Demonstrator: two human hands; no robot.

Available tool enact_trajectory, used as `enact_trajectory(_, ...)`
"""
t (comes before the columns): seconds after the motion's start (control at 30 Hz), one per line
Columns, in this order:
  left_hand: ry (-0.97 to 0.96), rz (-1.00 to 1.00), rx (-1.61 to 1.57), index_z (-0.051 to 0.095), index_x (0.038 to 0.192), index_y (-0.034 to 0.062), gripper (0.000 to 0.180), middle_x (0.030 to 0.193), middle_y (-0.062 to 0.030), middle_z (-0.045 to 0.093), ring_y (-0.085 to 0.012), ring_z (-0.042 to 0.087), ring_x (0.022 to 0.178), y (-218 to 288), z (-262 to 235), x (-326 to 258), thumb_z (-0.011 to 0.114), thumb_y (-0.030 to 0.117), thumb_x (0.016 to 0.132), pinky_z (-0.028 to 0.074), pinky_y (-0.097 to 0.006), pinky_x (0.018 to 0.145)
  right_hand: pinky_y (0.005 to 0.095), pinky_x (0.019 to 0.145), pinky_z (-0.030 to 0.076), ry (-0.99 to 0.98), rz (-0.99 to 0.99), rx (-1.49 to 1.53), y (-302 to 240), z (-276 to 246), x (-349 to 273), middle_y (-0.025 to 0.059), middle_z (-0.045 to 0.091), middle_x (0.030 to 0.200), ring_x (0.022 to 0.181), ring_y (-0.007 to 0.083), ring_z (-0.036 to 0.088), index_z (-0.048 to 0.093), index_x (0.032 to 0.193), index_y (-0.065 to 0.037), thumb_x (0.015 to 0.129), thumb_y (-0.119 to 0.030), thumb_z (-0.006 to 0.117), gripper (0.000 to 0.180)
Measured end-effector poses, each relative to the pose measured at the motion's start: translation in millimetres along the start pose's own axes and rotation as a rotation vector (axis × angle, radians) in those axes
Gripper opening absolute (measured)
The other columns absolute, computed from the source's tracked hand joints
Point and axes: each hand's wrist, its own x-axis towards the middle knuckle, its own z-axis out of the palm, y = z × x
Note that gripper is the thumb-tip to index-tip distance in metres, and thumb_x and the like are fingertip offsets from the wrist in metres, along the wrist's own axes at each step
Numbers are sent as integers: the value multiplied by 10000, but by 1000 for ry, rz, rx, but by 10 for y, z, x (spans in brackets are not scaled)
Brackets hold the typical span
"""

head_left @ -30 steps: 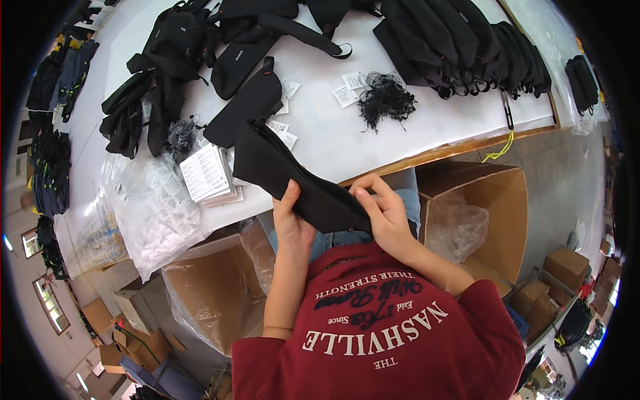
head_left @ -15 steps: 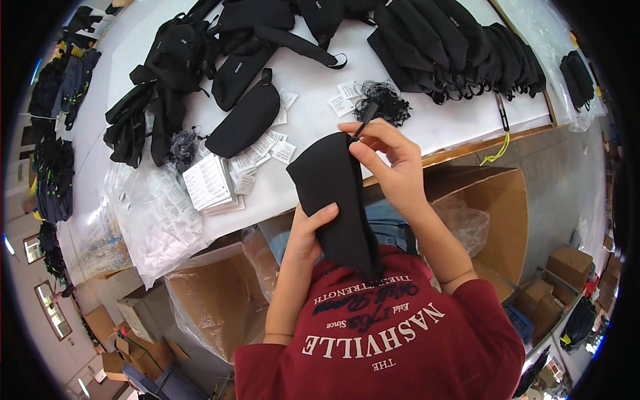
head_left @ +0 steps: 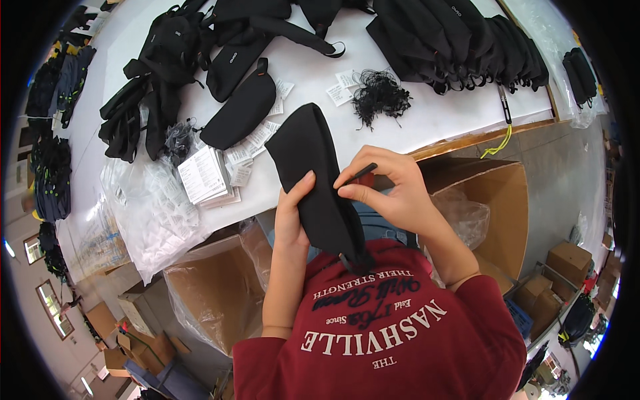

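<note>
A long black fabric pouch (head_left: pixel 307 153) hangs upright and slightly tilted before my chest, beyond the table's front edge. My left hand (head_left: pixel 292 217) is closed on its left side, thumb lying across the front. At the pouch's right edge my right hand (head_left: pixel 393 190) pinches a short black zipper pull (head_left: pixel 362 175) between thumb and fingers. The tab sticks out above the pinch; the zipper teeth are too small to make out. On the table behind lies a similar black pouch (head_left: pixel 241 112), next to scattered white labels (head_left: pixel 257 141).
A stack of white printed cards (head_left: pixel 203 177) lies beside a clear plastic bag of labels (head_left: pixel 150 213). Black cords (head_left: pixel 379 99) form a tangle. Black bags (head_left: pixel 460 40) line the table's far side. Open cardboard boxes (head_left: pixel 217 287) stand below the edge; snips (head_left: pixel 504 105) lie at right.
My right hand has slid the zipper pull from the pouch's top corner down along its right edge. The pouch and my left hand have shifted slightly left, and the pouch's top has risen.
</note>
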Motion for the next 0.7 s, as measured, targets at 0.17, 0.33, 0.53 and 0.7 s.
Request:
enact_trajectory(0.17,10,1,-14,503,1208,4,360,1012,-109,630,-205,655,872,13,-5,18,603,108,879,556,-325,765,222,597,436,-85,71,22,-6,3,-63,34,628,782,684,114,576,681,838,-31,749,7,709,100)
enact_trajectory(0.33,-61,-31,-56,521,1183,7,320,994,-116,642,-209,664,838,-2,-51,35,598,113,891,566,-332,733,226,587,431,-125,74,38,-27,-2,-104,36,628,776,681,120,574,683,838,-38,747,-2,710,101)
enact_trajectory(0.53,84,26,-99,578,1042,48,213,804,-136,622,-219,620,655,90,-122,69,487,227,971,561,-331,551,242,566,425,-285,51,16,-87,-26,-146,39,615,748,667,133,564,687,831,-50,744,-36,722,95)
enact_trajectory(0.7,135,28,-115,565,979,47,195,715,-88,556,-179,536,574,111,-58,58,484,224,975,503,-303,513,251,554,413,-371,81,74,-83,4,-178,36,606,731,648,137,550,689,818,-56,747,-52,724,79)
